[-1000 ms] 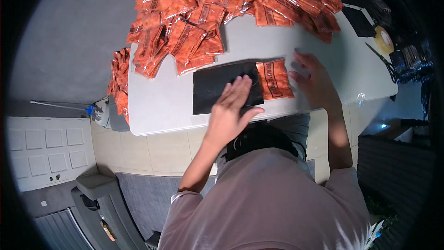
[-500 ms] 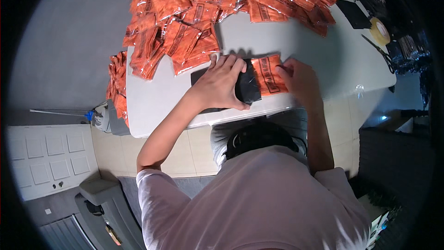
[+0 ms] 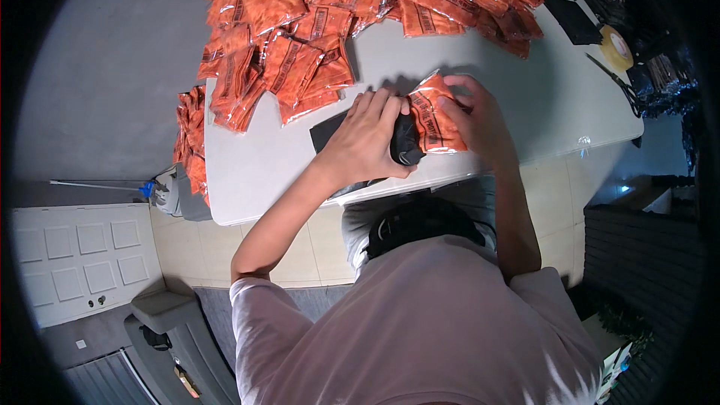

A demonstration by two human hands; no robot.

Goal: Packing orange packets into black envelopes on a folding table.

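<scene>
A black plastic bag [image 3: 406, 135] lies near the table's front edge, its opening bunched up under my left hand [image 3: 366, 129]. The fingers and thumb of that hand close round the bag from above. Directly to the right, an orange packet in clear wrap [image 3: 438, 116] is partly inside or under the bag's edge; which of the two I cannot tell. My right hand [image 3: 480, 120] has its curled fingers on the packet's right edge, and the packet's far corner is raised. Dark print runs across the packet.
A large heap of similar orange packets [image 3: 322, 26] covers the table's far side. More hang beyond the left edge. Scissors [image 3: 613, 75], a yellowish tape roll [image 3: 616, 48] and flat black bags [image 3: 574, 21] lie at the right of the white table [image 3: 262, 172].
The orange packet has tilted, its far corner rising. My right hand has shifted up along its edge. The black bag's opening has bunched together under my left hand.
</scene>
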